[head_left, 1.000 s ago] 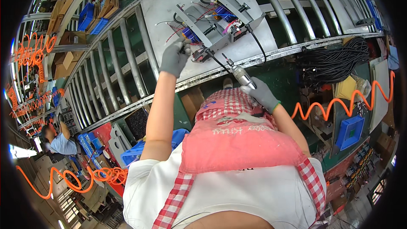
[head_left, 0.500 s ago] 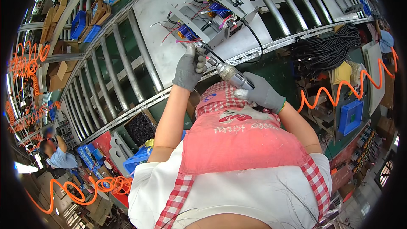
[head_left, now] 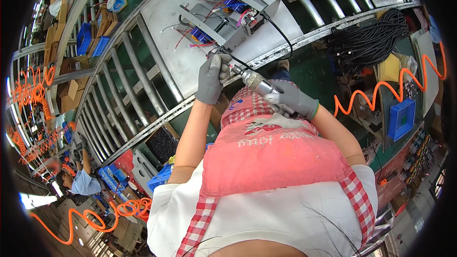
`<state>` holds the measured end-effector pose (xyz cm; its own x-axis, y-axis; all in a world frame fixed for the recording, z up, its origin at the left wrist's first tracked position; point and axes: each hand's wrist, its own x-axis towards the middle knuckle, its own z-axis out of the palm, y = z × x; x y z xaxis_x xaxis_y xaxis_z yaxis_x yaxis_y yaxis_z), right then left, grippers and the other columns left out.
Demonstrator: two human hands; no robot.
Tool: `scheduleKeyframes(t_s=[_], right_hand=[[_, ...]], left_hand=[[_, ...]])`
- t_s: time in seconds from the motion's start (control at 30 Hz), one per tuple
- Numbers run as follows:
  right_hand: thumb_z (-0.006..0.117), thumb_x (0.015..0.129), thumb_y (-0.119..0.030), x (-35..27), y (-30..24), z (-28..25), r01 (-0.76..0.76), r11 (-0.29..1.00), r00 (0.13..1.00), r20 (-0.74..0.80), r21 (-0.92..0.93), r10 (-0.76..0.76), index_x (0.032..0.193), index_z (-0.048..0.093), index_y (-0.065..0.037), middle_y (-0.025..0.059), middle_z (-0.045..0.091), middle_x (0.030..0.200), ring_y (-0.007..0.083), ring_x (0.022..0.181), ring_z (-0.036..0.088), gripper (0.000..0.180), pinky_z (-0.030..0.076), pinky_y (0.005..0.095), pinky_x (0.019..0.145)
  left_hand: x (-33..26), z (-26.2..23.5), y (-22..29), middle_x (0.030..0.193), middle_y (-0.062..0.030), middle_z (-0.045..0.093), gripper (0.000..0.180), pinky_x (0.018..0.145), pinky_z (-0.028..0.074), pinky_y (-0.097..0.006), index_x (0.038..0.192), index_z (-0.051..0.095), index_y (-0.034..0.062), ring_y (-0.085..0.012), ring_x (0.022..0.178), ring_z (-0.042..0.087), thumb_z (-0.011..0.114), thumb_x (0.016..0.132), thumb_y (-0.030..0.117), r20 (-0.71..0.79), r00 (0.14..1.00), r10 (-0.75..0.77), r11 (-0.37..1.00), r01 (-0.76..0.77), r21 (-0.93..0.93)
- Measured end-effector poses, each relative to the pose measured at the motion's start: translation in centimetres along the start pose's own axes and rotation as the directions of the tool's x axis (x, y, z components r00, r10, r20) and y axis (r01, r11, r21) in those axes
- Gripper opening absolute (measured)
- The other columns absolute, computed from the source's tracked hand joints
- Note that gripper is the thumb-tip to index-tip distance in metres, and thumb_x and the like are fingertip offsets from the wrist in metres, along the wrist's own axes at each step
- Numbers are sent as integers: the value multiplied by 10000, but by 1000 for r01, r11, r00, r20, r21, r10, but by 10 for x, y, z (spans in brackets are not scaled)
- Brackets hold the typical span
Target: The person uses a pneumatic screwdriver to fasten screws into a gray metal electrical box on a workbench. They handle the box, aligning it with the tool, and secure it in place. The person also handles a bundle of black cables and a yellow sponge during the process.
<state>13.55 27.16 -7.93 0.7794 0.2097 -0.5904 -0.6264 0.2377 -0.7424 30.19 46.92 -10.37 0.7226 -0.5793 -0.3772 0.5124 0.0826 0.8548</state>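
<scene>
Power driver point(head_left: 258, 84), wrapped in your right hand point(head_left: 291, 99) near the metal assembly point(head_left: 234, 38), seems at a tip-readying step, calling for steady alignment beside your left hand point(head_left: 212, 79), whose curled fingers' hold I cannot tell.

I could slide in from the left over the metal rollers point(head_left: 154, 59) and the bare side of the pale board point(head_left: 173, 62), minding the thin wires point(head_left: 201, 45) poking out of the metal frames point(head_left: 200, 24). From the near side, the left hand point(head_left: 213, 78), the power tool point(head_left: 257, 82) and a black cord point(head_left: 236, 58) block my way to the frames. To their right I see bare board, up to another dark cord point(head_left: 290, 41) that droops over its edge.
</scene>
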Motion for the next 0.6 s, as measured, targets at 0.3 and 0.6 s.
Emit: scheduleKeyframes(t_s=[0.3, 0.6], right_hand=[[695, 836, -380, 26, 12, -13, -85, 990, 965, -259, -114, 53, 1085, 527, -58, -12, 513, 624, 62, 458, 492, 441, 407, 212, 409], [711, 769, -471, 53, 21, -22, -36, 979, 959, -283, -199, -22, 967, 568, -32, 53, 583, 711, 108, 496, 547, 502, 453, 261, 436]], left_hand=[[38, -10, -15, 701, -76, 604, 320, 617, 437, -374, 888, 697, 25, -229, 639, 558, 558, 939, 309, -11, 882, 472, 546, -283, 789], [86, -18, -4, 707, -82, 577, 126, 577, 454, -380, 910, 694, 101, -272, 651, 569, 675, 820, 187, 465, 687, 559, -150, -468, 871]])
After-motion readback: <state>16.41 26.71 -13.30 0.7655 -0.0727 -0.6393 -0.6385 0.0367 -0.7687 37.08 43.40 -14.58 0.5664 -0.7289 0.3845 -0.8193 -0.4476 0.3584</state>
